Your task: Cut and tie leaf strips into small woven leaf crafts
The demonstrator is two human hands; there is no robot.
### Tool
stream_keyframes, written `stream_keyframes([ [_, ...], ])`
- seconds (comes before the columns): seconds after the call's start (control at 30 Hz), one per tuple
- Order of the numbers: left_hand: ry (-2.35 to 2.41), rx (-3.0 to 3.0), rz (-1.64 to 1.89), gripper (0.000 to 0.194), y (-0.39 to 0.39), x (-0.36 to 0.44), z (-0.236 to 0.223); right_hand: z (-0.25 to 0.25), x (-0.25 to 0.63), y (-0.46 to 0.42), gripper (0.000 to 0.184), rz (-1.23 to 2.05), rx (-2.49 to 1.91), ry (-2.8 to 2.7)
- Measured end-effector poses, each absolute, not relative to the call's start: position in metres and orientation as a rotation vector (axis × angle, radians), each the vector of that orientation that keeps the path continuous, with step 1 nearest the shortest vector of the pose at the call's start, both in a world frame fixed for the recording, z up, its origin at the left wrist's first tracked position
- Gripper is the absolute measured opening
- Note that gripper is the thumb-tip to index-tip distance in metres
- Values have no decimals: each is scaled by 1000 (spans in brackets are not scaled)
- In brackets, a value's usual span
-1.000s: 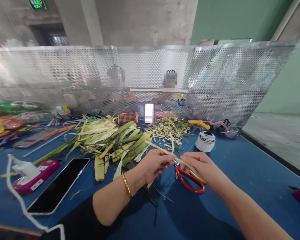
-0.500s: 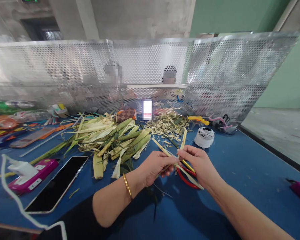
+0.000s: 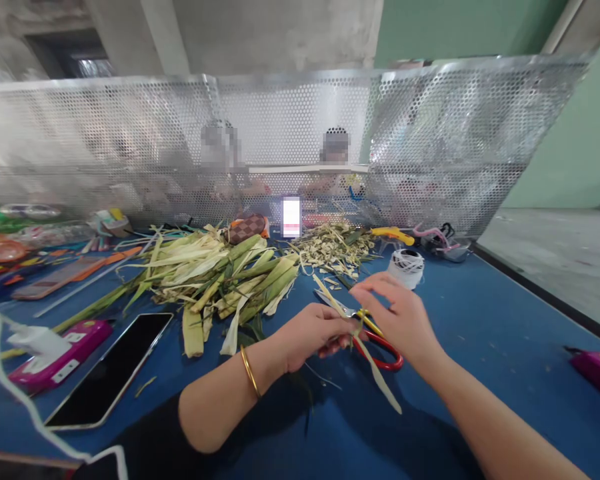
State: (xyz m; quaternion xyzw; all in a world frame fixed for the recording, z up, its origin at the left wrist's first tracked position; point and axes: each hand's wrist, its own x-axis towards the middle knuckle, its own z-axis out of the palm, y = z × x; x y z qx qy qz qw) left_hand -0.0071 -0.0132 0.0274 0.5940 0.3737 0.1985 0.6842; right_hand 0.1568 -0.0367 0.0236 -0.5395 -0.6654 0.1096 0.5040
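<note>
Between the thumb and fingers of my left hand (image 3: pixel 325 328) is pinched a pale corn husk strip (image 3: pixel 380 381); one end points up and away, the other trails down to the right. My right hand (image 3: pixel 395 303) hovers just right of it, fingers apart and loosely bent, with nothing visible in them. Scissors (image 3: pixel 387 363) with red and yellow handles lie on the table beneath both hands, partly covered by them. Left of my hands spreads a heap of corn husks (image 3: pixel 240 280). A roll of white cord (image 3: pixel 407 267) stands behind my right hand.
Small husk scraps (image 3: pixel 333 248) lie at the back, beside a yellow-handled tool (image 3: pixel 393 235). On the left are a phone (image 3: pixel 113 370) and a purple power strip (image 3: pixel 63 360) with a white cable. A perforated metal screen (image 3: pixel 290 120) borders the table; people sit behind it.
My right hand has let go of the strip end it pinched upright and has lifted slightly away. The strip's lower end now hangs free, lower right. More of the scissors shows.
</note>
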Motion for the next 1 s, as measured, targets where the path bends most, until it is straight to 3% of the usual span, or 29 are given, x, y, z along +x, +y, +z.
stream_keyframes([
  [0.17,862,1423,396,25,-20,-4,28,22,145,-39,24,1094,-1342,-1473],
  [0.47,819,1487,335,24,-19,-6,27,13,139,-39,20,786,-1340,-1422],
  [0.63,851,1424,411,27,-18,-5,27,13,145,-37,17,428,-1264,-1543],
  [0.77,802,1208,552,33,-14,-6,27,20,161,-32,27,204,-1344,-1447],
  [0.9,807,1134,629,34,-11,-7,27,20,164,-29,44,596,-1489,-1380],
  [1.0,852,1195,634,30,-11,-7,25,15,155,-30,42,1016,-1364,-1371],
])
